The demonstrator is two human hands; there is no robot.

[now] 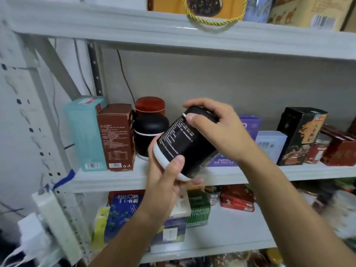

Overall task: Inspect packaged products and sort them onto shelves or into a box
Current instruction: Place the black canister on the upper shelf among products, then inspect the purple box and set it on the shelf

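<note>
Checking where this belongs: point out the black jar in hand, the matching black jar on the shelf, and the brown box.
held black jar (179, 139), head view, on its printed label.
black jar on the shelf (150, 124), head view, on its domed lid.
brown box (115, 135), head view, on its printed side.

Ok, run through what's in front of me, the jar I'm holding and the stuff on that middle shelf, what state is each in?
Held black jar: tilted, lid on, printed side facing the camera.
Left hand: grips the jar's white base.
Right hand: grips its lid end.
Shelf black jar: upright, lid on.
Red jar: upright, closed, behind it.
Brown box: upright, closed.
Teal box: upright, closed.
Black box: upright, closed.
</note>
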